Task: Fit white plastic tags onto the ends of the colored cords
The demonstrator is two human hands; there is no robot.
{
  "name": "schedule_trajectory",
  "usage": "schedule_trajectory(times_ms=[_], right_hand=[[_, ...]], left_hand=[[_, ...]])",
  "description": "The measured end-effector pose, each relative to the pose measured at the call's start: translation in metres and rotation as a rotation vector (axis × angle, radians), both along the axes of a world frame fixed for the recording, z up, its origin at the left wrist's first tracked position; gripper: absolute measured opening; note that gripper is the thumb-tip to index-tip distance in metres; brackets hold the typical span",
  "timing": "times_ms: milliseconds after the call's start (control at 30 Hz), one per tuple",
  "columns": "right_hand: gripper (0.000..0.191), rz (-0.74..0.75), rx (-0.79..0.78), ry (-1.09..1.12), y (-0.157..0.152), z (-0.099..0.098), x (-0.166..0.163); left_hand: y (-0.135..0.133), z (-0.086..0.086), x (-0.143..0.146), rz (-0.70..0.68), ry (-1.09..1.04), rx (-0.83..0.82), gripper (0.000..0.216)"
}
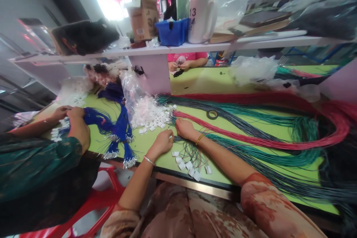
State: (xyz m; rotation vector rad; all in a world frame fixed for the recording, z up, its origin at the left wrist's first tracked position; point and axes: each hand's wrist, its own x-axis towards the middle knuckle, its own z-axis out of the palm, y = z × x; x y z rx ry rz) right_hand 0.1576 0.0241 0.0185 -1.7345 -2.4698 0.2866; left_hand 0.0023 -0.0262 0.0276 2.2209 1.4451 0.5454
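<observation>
My left hand is closed in a pinch around a small white connector above the front of the table. Just right of it, my right hand has its fingers pressed together at the tip ends of the wire bundles; what lies between them is hidden. Red wires run rightward from beside that hand, and green wires pass under the wrist. Below the hands lie several white connectors with thin wires attached. A heap of loose white connectors spreads behind my left hand.
A roll of dark tape lies among the wires. Tied blue wire bundles lie to the left, where a co-worker's hands work. Across the table another person's hands hold dark pieces. A shelf crosses above, carrying a blue bin.
</observation>
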Motion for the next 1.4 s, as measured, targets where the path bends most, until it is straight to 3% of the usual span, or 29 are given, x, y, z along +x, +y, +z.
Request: schedule_trajectory(times_ms=[167,300,433,633,700,967,1400], right_hand=[[0.023,-0.043,0.016,0.209,0.006,-0.006,0.014],[0.015,0.048,-0.018,0.472,0.020,-0.010,0.024],[0.016,0.090,-0.113,0.570,0.036,-0.004,0.035],[0.022,0.134,-0.398,0.806,0.043,0.014,0.042],[0.020,0.144,-0.425,0.917,0.043,0.019,0.036],[0.021,0.095,-0.258,1.198,0.031,0.021,0.016],[0.025,0.057,-0.215,1.040,-0.009,-0.003,0.034]], left_hand=[[-0.004,-0.001,-0.005,0.118,-0.288,0.052,0.009],[0.001,-0.009,-0.004,0.207,-0.669,-0.167,0.013],[0.008,-0.012,0.001,0.256,-0.963,-0.346,0.023],[0.010,-0.006,0.011,0.280,-1.061,-0.397,0.027],[0.011,-0.005,0.014,0.286,-1.096,-0.399,0.028],[0.012,-0.014,0.019,0.319,-1.272,-0.482,0.032],[0.015,-0.027,0.021,0.247,-1.496,-0.566,0.027]])
